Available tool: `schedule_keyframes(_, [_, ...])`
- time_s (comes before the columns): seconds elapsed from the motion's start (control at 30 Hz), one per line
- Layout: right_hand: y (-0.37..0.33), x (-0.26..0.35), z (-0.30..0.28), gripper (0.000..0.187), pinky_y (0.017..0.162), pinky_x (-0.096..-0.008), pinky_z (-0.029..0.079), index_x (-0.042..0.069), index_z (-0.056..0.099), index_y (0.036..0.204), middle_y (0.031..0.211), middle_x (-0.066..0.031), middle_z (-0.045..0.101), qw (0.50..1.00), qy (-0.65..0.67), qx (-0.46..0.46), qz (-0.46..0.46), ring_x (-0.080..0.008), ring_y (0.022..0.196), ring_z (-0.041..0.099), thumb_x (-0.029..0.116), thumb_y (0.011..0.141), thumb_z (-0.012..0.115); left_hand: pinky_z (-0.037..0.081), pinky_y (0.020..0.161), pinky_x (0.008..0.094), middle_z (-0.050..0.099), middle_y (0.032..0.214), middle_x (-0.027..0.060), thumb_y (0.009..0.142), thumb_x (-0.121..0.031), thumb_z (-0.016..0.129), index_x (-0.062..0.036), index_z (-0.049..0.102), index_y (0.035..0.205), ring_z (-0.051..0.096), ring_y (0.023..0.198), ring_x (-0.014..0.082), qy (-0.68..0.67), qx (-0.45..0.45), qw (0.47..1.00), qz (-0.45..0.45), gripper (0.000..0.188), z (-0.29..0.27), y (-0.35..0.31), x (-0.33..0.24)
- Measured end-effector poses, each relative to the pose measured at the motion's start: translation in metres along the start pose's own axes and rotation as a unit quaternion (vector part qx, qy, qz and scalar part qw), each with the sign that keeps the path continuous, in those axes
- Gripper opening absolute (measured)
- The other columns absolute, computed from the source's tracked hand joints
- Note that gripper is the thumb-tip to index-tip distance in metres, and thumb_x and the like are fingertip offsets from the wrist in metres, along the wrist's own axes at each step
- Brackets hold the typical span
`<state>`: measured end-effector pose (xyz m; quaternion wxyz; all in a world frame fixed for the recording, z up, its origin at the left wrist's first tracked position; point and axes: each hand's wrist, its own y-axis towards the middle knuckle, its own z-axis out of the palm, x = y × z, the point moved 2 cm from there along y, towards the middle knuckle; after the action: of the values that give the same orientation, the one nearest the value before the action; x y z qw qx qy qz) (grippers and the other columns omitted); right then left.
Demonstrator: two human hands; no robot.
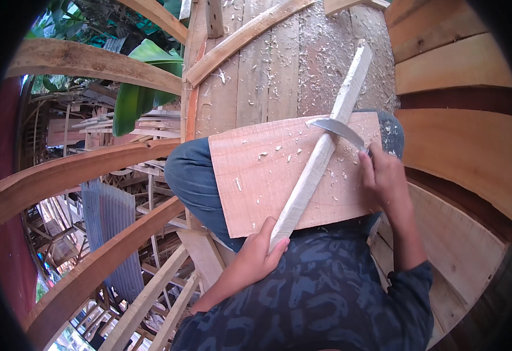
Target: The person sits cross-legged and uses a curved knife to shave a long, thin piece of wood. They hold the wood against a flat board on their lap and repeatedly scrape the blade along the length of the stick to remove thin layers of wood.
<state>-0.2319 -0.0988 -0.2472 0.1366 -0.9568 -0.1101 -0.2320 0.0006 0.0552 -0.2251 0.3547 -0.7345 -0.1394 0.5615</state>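
A long, pale squared wooden stick slants across a flat wooden board that lies on my lap. My left hand is wrapped round the stick's near end, at the board's lower edge. In my right hand is a knife with a curved metal blade; its handle is mostly hidden by my fingers. The blade crosses the stick around its middle, touching it or just above it. Several small wood shavings lie on the board.
Beyond my knees a plank floor is strewn with shavings, and a loose wooden strip lies across it. Wooden rails stand on the left, with a banana leaf between them. Stacked planks form a wall close to my right arm.
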Motion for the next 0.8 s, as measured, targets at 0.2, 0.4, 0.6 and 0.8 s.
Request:
schedule_keyframes(0.2, [-0.010, 0.021, 0.008, 0.026, 0.055, -0.0471, 0.045, 0.002, 0.049, 0.079, 0.064, -0.0208, 0.057, 0.999, 0.021, 0.030, -0.036, -0.0391, 0.059, 0.058, 0.026, 0.088, 0.052, 0.049, 0.066, 0.0309, 0.061, 0.076, 0.0136, 0.090, -0.011, 0.053, 0.0037, 0.039, 0.110, 0.062, 0.071, 0.0183, 0.007, 0.006, 1.000, -0.007, 0.029, -0.001, 0.001, 0.000])
schedule_keyframes(0.4, [-0.019, 0.032, 0.012, 0.027, 0.054, -0.0469, 0.045, 0.002, 0.049, 0.076, 0.065, -0.0208, 0.057, 0.988, 0.034, 0.082, -0.129, -0.0396, 0.061, 0.057, 0.026, 0.087, 0.052, 0.049, 0.066, 0.0300, 0.061, 0.078, 0.0140, 0.089, -0.011, 0.054, 0.0041, 0.040, 0.109, 0.062, 0.072, 0.0168, -0.014, 0.014, 1.000, 0.002, 0.028, -0.002, 0.003, 0.000])
schedule_keyframes(0.6, [0.003, 0.012, 0.005, 0.026, 0.055, -0.0461, 0.045, 0.002, 0.049, 0.077, 0.066, -0.0222, 0.056, 0.999, 0.013, 0.000, -0.048, -0.0402, 0.062, 0.057, 0.026, 0.087, 0.052, 0.049, 0.066, 0.0370, 0.062, 0.074, 0.0198, 0.088, -0.013, 0.054, 0.0037, 0.041, 0.112, 0.066, 0.071, 0.0289, -0.021, 0.000, 1.000, 0.003, 0.031, -0.001, 0.003, -0.002])
schedule_keyframes(0.8, [0.020, -0.001, -0.003, 0.027, 0.056, -0.0468, 0.045, 0.001, 0.048, 0.078, 0.066, -0.0220, 0.056, 0.999, -0.020, 0.018, -0.029, -0.0406, 0.062, 0.057, 0.026, 0.088, 0.051, 0.049, 0.063, 0.0283, 0.062, 0.078, 0.0141, 0.089, -0.011, 0.055, 0.0043, 0.042, 0.108, 0.063, 0.070, 0.0167, -0.017, -0.002, 1.000, 0.010, 0.028, -0.003, 0.001, 0.005])
